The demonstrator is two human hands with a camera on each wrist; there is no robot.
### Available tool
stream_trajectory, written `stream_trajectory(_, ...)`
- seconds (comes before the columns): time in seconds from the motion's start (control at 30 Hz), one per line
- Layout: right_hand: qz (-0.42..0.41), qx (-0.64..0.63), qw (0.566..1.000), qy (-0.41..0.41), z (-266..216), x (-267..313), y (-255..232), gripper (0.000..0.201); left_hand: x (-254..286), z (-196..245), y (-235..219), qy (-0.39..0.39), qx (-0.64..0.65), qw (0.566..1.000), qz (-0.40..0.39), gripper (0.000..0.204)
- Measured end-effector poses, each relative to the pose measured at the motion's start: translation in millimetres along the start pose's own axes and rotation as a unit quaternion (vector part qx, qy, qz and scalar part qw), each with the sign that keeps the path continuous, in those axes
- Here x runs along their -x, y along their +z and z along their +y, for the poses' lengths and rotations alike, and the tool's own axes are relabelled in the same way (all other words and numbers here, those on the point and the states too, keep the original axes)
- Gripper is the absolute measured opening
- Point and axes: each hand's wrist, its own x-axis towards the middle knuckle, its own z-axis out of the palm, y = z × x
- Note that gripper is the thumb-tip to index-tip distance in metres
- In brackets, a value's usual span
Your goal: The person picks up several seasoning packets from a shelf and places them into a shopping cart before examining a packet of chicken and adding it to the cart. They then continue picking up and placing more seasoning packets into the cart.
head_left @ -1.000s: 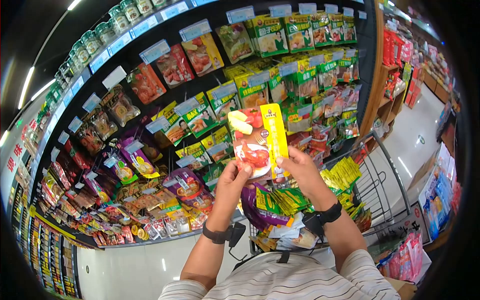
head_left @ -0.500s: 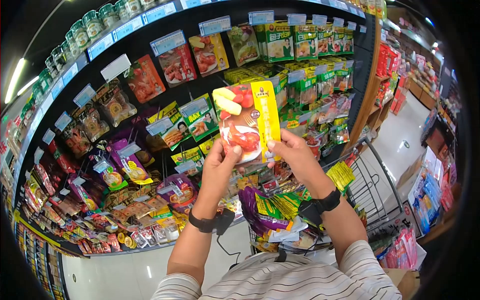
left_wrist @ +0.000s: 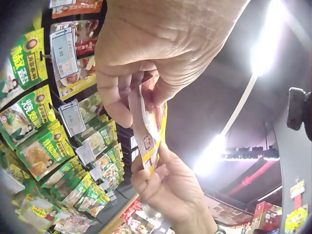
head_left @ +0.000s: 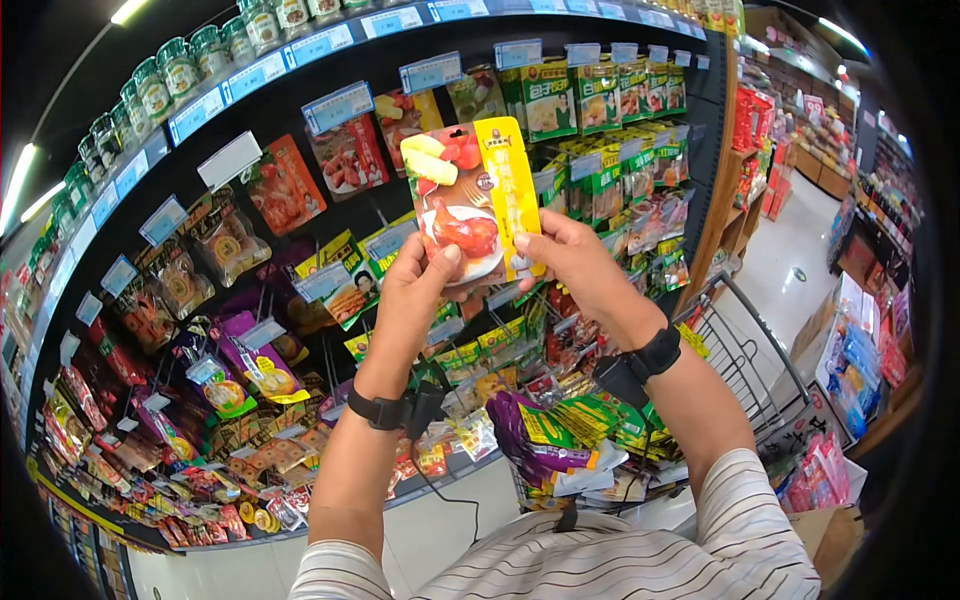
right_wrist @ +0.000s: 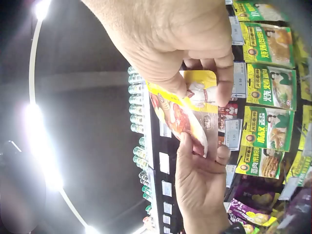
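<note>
A yellow and red seasoning packet [head_left: 462,205], printed with a roast chicken leg, fruit and a fork, is held up before the shelf, its front toward the head camera. My left hand [head_left: 412,282] pinches its lower left corner, thumb on the front and fingers behind. At the lower right edge my right hand [head_left: 578,262] pinches it the same way. The left wrist view shows the packet [left_wrist: 150,122] nearly edge-on between both hands. In the right wrist view the right thumb lies on the packet's yellow strip [right_wrist: 195,80].
Hanging packets [head_left: 553,100] fill the dark shelf rack behind, under blue price tags [head_left: 337,107]. Green-lidded jars [head_left: 180,70] line the top shelf. A wire shopping cart [head_left: 745,340] stands close at the right, loaded with purple and green packets [head_left: 560,430]. Beyond it runs an aisle.
Both hands have raised the packet and shifted it left, keeping the same pinch. The head view has moved too, so the shelf and cart appear in slightly different places.
</note>
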Motion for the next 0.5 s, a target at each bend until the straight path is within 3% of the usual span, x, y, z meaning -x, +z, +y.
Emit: stream_trajectory(0.5, -0.005, 0.012, 1.000, -0.019, -8.3, -33.7, -0.4, 0.032, -27.8, 4.9, -12.7, -0.002, -0.011, 1.000, -0.017, 0.026)
